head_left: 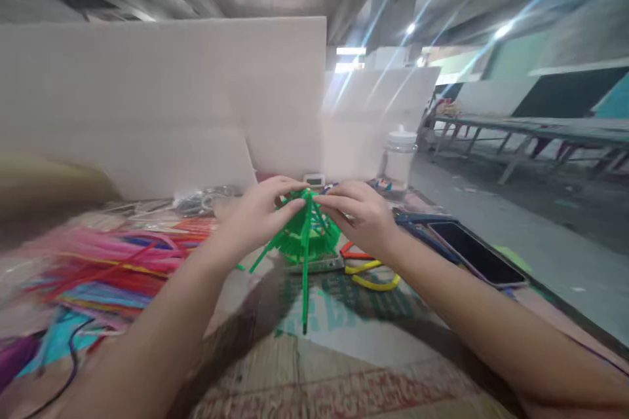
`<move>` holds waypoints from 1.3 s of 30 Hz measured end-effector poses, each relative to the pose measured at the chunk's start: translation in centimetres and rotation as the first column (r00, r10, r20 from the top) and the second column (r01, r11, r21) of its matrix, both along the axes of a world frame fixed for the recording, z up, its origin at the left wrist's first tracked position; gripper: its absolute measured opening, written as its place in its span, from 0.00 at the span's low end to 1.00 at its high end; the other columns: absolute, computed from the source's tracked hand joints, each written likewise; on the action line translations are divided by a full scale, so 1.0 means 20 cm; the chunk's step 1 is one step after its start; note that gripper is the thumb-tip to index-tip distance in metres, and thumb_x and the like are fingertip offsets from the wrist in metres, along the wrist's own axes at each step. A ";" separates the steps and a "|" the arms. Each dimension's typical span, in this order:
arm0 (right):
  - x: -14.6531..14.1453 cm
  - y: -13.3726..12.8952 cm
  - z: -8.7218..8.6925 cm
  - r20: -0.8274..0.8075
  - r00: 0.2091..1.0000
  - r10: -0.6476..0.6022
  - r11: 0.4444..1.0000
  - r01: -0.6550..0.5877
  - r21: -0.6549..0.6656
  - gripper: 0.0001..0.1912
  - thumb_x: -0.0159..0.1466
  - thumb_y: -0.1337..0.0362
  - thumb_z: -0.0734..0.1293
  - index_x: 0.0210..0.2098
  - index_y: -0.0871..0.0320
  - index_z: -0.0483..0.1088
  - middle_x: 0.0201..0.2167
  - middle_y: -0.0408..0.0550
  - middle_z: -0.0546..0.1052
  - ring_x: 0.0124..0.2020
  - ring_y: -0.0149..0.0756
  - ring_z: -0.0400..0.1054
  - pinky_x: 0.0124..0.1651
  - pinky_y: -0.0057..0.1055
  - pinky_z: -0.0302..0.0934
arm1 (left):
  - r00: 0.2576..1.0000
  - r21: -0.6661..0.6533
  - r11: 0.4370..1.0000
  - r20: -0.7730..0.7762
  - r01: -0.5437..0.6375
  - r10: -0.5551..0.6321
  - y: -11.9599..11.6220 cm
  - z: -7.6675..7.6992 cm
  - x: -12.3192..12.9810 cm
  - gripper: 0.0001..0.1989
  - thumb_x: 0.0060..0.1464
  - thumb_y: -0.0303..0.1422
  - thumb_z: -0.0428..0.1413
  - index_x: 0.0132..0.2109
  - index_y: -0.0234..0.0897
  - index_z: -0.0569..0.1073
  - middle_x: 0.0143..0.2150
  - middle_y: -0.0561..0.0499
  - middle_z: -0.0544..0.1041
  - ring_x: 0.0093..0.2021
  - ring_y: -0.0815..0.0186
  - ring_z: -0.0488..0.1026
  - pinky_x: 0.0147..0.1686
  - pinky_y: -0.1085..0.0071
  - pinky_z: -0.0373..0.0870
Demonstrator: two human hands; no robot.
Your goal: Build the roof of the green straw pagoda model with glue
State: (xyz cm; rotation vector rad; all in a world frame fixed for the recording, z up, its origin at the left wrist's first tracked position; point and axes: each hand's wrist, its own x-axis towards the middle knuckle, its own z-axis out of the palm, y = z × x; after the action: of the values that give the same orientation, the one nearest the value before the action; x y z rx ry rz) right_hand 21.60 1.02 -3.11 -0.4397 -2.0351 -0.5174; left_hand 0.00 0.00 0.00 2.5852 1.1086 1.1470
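Note:
A cone-shaped green craft piece (pixel 305 242), apparently made of fuzzy pipe cleaners, stands on the table in front of me. One long green stem (pixel 305 288) hangs from its top toward me, and a shorter one slants down to the left. At the peak, my left hand (pixel 268 209) pinches the piece from the left with thumb and fingers. My right hand (pixel 361 213) closes its fingertips on the same top from the right. What exactly lies between the fingertips is partly hidden. Red and yellow tool handles (pixel 376 281) lie just below my right hand.
Bundles of pink, red and blue pipe cleaners (pixel 122 268) spread at the left. A phone (pixel 476 252) lies at the right. Behind are a clear jar with a white lid (pixel 399 160), a small digital display (pixel 314 180) and tall white boards (pixel 162 91). Something blurred intrudes at far left.

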 end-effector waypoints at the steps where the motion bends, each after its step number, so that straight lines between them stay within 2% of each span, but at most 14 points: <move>1: 0.00 0.00 0.00 0.003 1.000 -0.007 1.000 0.007 0.004 0.10 0.67 0.70 0.65 0.43 0.65 0.78 0.36 0.54 0.81 0.38 0.40 0.73 0.40 0.39 0.67 | 1.000 -0.001 1.000 -0.001 -0.004 0.004 0.00 0.00 0.00 0.15 0.62 0.35 0.53 0.53 0.36 0.76 0.50 0.48 0.78 0.48 0.63 0.74 0.52 0.65 0.70; 14: -0.01 -0.02 -0.01 0.050 0.994 -0.093 0.996 0.092 0.011 0.09 0.68 0.67 0.63 0.45 0.59 0.75 0.39 0.51 0.81 0.41 0.39 0.73 0.44 0.38 0.66 | 1.000 0.029 1.000 -0.019 0.002 -0.001 -0.01 0.01 0.01 0.14 0.61 0.33 0.53 0.51 0.38 0.77 0.49 0.48 0.79 0.48 0.63 0.75 0.51 0.65 0.70; 19: 0.00 -0.05 0.01 -0.041 0.999 -0.035 0.999 0.035 0.011 0.07 0.68 0.69 0.63 0.42 0.59 0.73 0.36 0.50 0.81 0.38 0.37 0.72 0.43 0.37 0.65 | 0.999 0.001 1.000 -0.019 -0.026 0.026 0.00 0.00 0.01 0.14 0.61 0.35 0.53 0.51 0.39 0.77 0.49 0.49 0.79 0.45 0.63 0.75 0.46 0.66 0.72; 24: 0.00 -0.05 0.01 0.056 0.995 -0.083 0.996 0.080 0.051 0.11 0.67 0.69 0.64 0.47 0.58 0.75 0.37 0.51 0.80 0.39 0.39 0.70 0.44 0.39 0.64 | 1.000 0.033 0.999 -0.019 -0.008 0.009 -0.01 0.01 0.01 0.14 0.61 0.34 0.53 0.51 0.39 0.77 0.49 0.48 0.79 0.48 0.62 0.75 0.50 0.65 0.71; 31: 0.00 -0.04 0.00 0.009 0.998 -0.055 0.997 0.054 0.048 0.11 0.67 0.69 0.64 0.46 0.60 0.76 0.36 0.52 0.79 0.38 0.38 0.69 0.43 0.37 0.63 | 1.000 0.028 1.000 -0.015 -0.002 0.002 -0.01 0.01 0.02 0.14 0.60 0.33 0.54 0.50 0.37 0.77 0.49 0.48 0.79 0.48 0.62 0.75 0.50 0.65 0.71; 39: 0.00 -0.02 -0.01 0.065 0.990 -0.128 0.990 0.124 0.061 0.12 0.68 0.67 0.63 0.48 0.57 0.75 0.37 0.51 0.79 0.39 0.38 0.68 0.44 0.38 0.62 | 1.000 0.037 0.999 -0.030 0.004 -0.003 0.00 0.01 0.01 0.14 0.60 0.32 0.53 0.50 0.37 0.78 0.49 0.47 0.79 0.49 0.62 0.75 0.50 0.65 0.71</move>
State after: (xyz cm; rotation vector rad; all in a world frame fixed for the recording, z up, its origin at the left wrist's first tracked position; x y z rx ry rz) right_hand 21.69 0.55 -3.29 -0.5254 -2.0614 -0.6740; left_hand 0.26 -0.09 0.15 2.6397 1.0982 1.1427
